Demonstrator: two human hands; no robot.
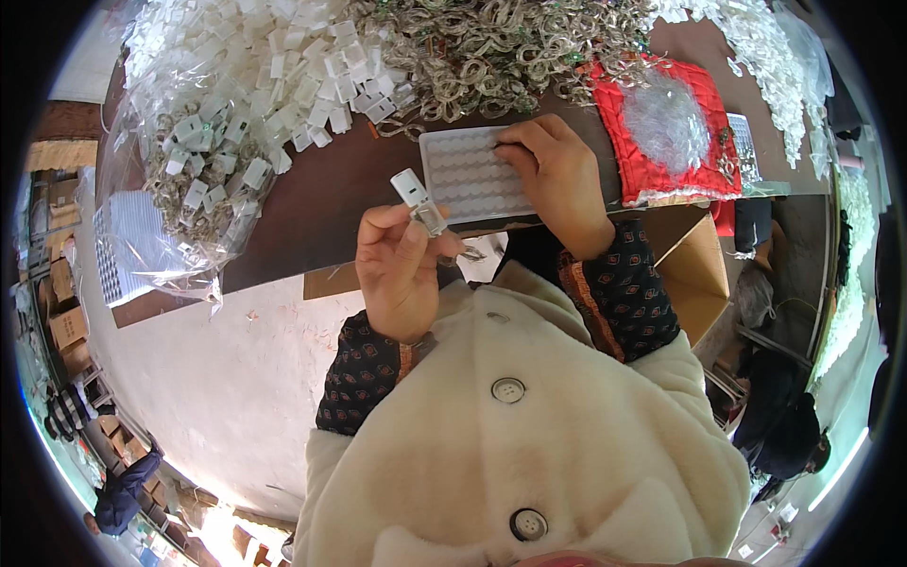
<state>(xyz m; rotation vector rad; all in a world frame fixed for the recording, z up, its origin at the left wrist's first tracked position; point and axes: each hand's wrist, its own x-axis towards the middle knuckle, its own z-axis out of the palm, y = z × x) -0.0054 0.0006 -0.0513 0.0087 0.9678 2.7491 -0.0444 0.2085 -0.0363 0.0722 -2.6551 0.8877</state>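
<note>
My left hand (402, 269) is closed around a small white plastic battery case (413, 189), held tilted above the table's front edge. A coil of thin wire (470, 253) shows beside its fingers. Over the right part of a white moulded tray (463, 136), my right hand (564, 180) is bent down with thumb and fingers pinched together. Whatever is between those fingertips is hidden. Rows of round pockets (477, 181) run across the tray, which lies flat near the front edge of the dark table (326, 203).
White plastic cases (283, 66) and coiled wire lights (491, 57) are heaped at the back. A clear bag (203, 180) of wired cases sits left. Right of the tray lies a red cloth (624, 132) with clear strands (666, 123). A cardboard box (694, 274) stands below; people are farther off.
</note>
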